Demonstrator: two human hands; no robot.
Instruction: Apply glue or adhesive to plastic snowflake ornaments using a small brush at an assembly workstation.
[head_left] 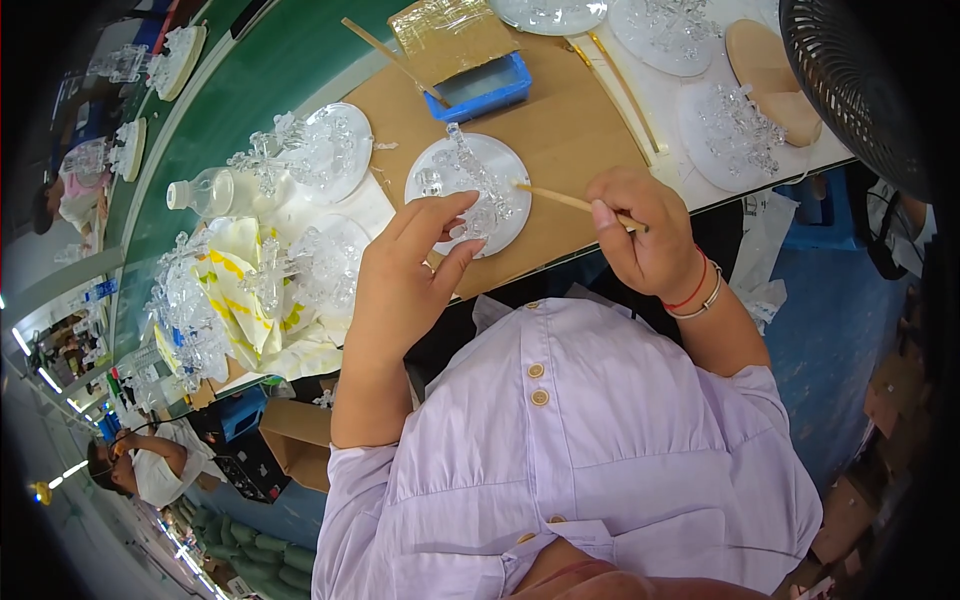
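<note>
A round white plate (424, 182) lies on brown cardboard in front of me, with clear, glassy-looking pieces (490, 215) clustered on it. My left hand (418, 240) reaches over the plate's left side, its thumb and fingers curled around the near part of the clear pieces. Part of the grip is hidden by the fingers. My right hand (640, 225) is closed on a thin wooden stick (560, 197). The stick points left, and its pale tip meets the plate's right side beside the clear pieces.
Behind the plate stands a blue tray (490, 98) with a cardboard flap and another stick. More plates of clear pieces (340, 150) sit left and right. A clear bottle (205, 192) and a yellow-patterned cloth (240, 285) lie left; a black fan (855, 80) is far right.
</note>
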